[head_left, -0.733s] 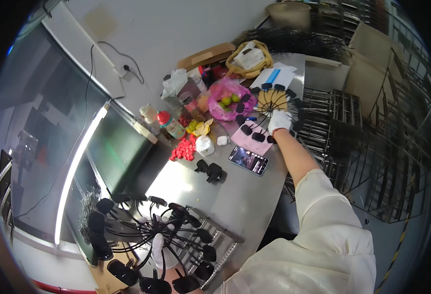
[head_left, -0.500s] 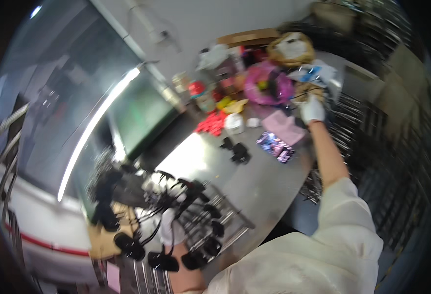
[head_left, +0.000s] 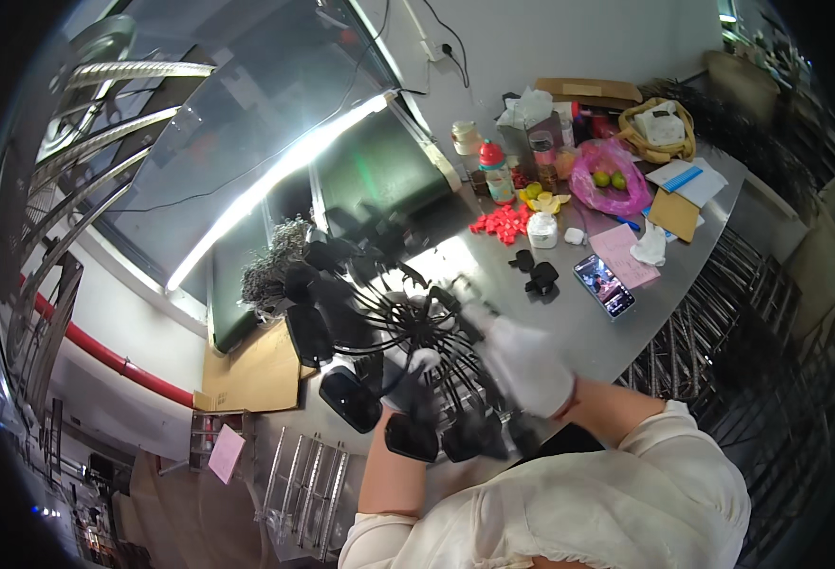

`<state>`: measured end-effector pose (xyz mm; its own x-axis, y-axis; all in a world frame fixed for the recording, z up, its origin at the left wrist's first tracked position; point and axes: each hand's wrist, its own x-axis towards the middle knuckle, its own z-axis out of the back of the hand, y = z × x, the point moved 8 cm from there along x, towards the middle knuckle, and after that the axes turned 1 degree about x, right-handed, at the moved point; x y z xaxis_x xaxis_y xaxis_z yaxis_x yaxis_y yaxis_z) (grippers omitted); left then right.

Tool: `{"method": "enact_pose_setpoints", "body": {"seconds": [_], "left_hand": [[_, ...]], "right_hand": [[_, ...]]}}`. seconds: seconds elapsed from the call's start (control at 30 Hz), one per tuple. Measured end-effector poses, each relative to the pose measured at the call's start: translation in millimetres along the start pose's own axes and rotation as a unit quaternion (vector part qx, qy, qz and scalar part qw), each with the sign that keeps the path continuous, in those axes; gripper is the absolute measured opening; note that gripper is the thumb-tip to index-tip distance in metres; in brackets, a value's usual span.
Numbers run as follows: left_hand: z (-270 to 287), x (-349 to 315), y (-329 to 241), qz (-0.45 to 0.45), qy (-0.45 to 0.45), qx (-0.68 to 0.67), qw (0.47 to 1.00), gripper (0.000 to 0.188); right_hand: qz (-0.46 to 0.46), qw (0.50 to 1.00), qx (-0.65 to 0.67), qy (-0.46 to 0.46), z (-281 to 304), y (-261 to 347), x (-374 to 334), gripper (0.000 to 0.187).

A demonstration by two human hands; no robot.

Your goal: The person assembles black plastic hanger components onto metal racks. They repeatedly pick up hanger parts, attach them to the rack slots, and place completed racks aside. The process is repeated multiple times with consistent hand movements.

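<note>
My left hand [head_left: 415, 368], in a white glove, is closed under the middle of a bundle of black cables [head_left: 417, 318]. Thin black strands fan out from it on all sides and end in flat, rounded black pieces [head_left: 348, 398]. My right hand [head_left: 531, 365], gloved in white too, is at the bundle's right side. Motion smears its fingers, so whether they grip a strand cannot be told. Two small black pieces [head_left: 541, 277] lie on the metal table [head_left: 569, 337] beyond it.
On the table stand a phone [head_left: 604, 286], pink paper [head_left: 623, 254], red pieces [head_left: 501, 225], a white jar [head_left: 542, 230], a red-capped bottle [head_left: 496, 173] and a pink bag of fruit [head_left: 610, 180]. A dark conveyor belt [head_left: 379, 180] is at the far left, cardboard [head_left: 251, 375] below it.
My right hand has come back from the table's far right, beside the papers, to the bundle. My left hand still holds the bundle. The whole view has turned.
</note>
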<state>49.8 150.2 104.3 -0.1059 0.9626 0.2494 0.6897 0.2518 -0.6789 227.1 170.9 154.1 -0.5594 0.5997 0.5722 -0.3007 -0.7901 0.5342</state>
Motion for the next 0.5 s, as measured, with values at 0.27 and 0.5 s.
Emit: {"method": "enact_pose_setpoints", "body": {"seconds": [0.27, 0.5], "left_hand": [[47, -58, -14, 0.000, -0.026, 0.065, 0.998, 0.070], [-20, -71, -70, -0.182, -0.015, 0.172, 0.968, 0.101]], "right_hand": [[0.119, 0.989, 0.053, -0.066, -52, 76, -2, 0.056], [0.140, 0.990, -0.017, 0.018, -66, 102, -2, 0.059]]}}
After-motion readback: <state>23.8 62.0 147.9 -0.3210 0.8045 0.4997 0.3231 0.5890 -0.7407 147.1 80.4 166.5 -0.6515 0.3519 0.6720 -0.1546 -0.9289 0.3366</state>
